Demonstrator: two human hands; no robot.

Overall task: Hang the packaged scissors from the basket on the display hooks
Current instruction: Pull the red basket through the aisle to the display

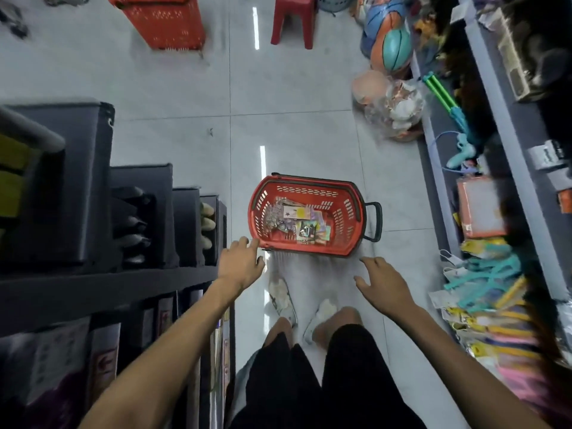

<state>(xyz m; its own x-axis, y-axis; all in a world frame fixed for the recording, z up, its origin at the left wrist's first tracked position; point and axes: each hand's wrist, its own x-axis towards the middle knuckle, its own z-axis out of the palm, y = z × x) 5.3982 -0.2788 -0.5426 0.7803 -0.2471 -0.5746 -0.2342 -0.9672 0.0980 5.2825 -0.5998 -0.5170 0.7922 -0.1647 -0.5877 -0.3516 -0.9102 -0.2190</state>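
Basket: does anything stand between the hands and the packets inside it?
Nothing visible does. The basket is open-topped, its packets uncovered; the left hand is at its near rim, the right hand hovers short of it.

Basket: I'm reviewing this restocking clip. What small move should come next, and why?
Probably dip the right hand into the basket to grip one of the packets: both hands are open and empty, the left hand by the near rim, and the packets lie loose inside.
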